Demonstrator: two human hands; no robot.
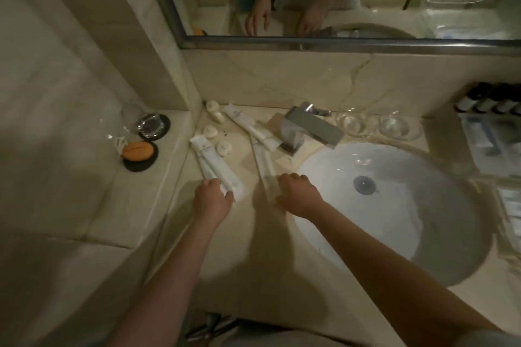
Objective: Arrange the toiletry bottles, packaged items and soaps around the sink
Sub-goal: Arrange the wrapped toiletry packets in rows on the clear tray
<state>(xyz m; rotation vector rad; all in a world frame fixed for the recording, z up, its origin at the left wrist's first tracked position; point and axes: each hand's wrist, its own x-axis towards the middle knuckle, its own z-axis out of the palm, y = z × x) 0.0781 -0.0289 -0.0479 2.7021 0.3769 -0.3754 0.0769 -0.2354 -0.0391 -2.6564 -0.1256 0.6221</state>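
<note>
On the beige counter left of the white sink [332, 166] lie several long white packaged items. My left hand [212, 196] grips the near end of the left pair of packets [210, 158]. My right hand [298, 191] closes on the near end of a narrow packet [263, 159] beside the basin rim. Another long packet [249, 128] lies diagonally toward the tap. Small round white soaps [224, 147] and a heart-shaped one [210, 130] sit near the back corner, with small white bottles [215, 111] behind them.
A chrome tap [310, 128] stands behind the basin, with two glass bowls [380, 124] to its right. Dark bottles [490, 101] and clear trays line the right side. On the left ledge sit a glass [141, 121] and an orange soap [138, 151] on black coasters. A mirror hangs above.
</note>
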